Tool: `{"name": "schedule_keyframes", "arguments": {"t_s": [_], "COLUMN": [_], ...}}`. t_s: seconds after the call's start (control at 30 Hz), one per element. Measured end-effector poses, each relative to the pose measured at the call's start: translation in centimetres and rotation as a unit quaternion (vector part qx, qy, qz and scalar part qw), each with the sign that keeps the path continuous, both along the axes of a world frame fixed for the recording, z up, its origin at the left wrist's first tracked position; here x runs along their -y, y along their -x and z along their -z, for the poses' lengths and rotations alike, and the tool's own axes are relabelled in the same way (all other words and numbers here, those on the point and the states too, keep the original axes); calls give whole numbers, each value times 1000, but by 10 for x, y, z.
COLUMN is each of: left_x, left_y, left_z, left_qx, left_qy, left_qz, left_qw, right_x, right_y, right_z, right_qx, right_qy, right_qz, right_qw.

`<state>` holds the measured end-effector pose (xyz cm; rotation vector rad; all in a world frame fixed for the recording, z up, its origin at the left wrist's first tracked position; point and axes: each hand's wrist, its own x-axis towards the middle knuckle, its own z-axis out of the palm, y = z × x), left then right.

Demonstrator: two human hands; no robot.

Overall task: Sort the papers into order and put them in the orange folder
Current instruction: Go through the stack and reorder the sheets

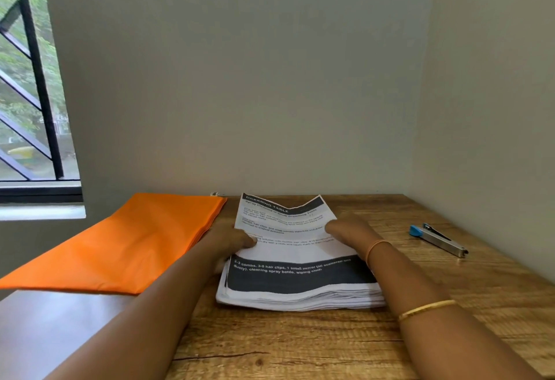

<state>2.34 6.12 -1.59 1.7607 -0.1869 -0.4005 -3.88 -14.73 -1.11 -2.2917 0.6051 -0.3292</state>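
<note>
Midway on the wooden surface [330,343]: a thick stack of papers [300,297], near edges slightly fanned, just to the right of the orange folder [120,244]. Holding the top sheet [288,229] by its two side edges: left hand [231,244] with thumb pressed on the printed face, right hand [348,229] likewise at the opposite edge, remaining fingers of both out of sight under the paper. Far end of that sheet raised off the pile and sagging into a dip down the middle. Thin, floppy, very light, easy to crease or tear if pulled unevenly. Best taken one sheet at a time, pinched at opposite edges and kept gently taut. As a whole pile, probably heavy and slippery, apt to slide apart unless squared up and gripped from both sides with support beneath. Folder soft and thin, lying flat, seemingly closed; likely needs one hand to hold its mouth open. Off to the right, well apart from the papers, a stapler [438,238].
</note>
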Motion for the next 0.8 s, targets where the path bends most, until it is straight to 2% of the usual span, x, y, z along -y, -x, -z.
{"name": "schedule_keyframes", "arguments": {"t_s": [0.1,0.17,0.27,0.33,0.43,0.53,0.6,0.67,0.73,0.8], "left_x": [1,1,-4,-5,-2,4,6,7,6,6], "left_y": [-2,0,-1,-2,0,6,7,6,2,-1], "left_z": [1,-2,-6,-9,-11,-14,-17,-19,-19,-14], "left_qx": [61,119,197,240,338,431,474,508,517,497], "left_qy": [17,84,179,211,182,153,163,176,167,122], "left_qz": [-3,-6,-15,-28,-47,-71,-76,-84,-79,-71], "left_qw": [998,989,964,947,922,887,862,839,836,856], "right_x": [5,9,14,17,11,-3,-12,-16,-15,-12], "right_y": [-2,-2,3,5,4,3,5,5,2,-2], "right_z": [1,0,-6,-12,-21,-28,-33,-33,-29,-20], "right_qx": [31,68,110,102,135,265,338,376,373,334], "right_qy": [-78,-179,-362,-421,-392,-249,-197,-185,-199,-212], "right_qz": [9,13,-23,-60,-71,-50,-64,-78,-77,-62], "right_qw": [996,981,926,899,907,930,918,904,903,916]}}
